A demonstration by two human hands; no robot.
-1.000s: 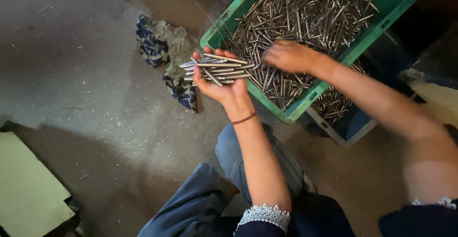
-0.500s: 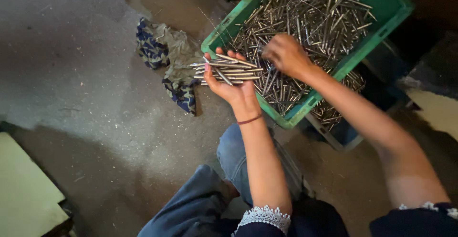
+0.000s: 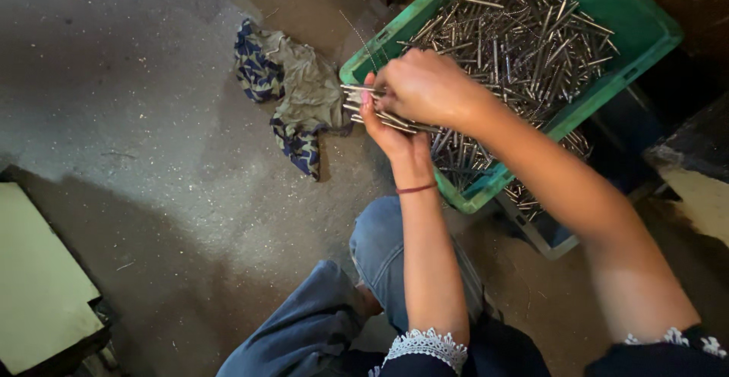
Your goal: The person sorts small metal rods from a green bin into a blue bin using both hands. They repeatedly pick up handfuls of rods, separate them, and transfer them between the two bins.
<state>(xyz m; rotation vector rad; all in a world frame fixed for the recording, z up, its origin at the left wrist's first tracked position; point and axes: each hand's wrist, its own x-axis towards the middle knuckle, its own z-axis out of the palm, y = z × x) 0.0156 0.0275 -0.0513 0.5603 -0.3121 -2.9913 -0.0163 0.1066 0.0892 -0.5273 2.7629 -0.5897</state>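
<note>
Over the green plastic crate's (image 3: pixel 607 1) corner, left hand (image 3: pixel 391 130) cradles thin grey metal rods (image 3: pixel 361 104) lying crosswise; right hand (image 3: pixel 425 85) presses on top.

left hand (image 3: pixel 389 130) cupped, right hand (image 3: pixel 425 87) closed over it

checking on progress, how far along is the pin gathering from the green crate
Done: a small bundle of metal pins lies gathered in the left hand. In hand: the right hand presses onto that bundle. Left: the green crate holds a big loose heap of pins.
</note>
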